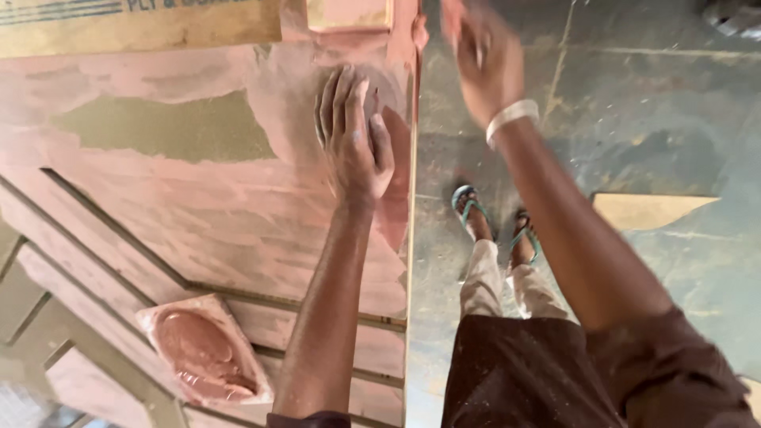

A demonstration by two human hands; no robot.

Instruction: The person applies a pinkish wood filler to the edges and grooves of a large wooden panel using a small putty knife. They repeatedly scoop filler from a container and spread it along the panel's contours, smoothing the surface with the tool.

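One left hand flat on panel (fingers up-frame).

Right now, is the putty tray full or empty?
Partly full: the tray on the panel holds a smeared pink putty mound.

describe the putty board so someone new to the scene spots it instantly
Start at the big pink-coated wooden panel with diagonal grooves that fills the picture's left. Near its lower edge, beside the left forearm, lies a small flat board heaped with glossy reddish-brown paste. Nothing else on the panel is loose or raised.

Close head view, facing downward
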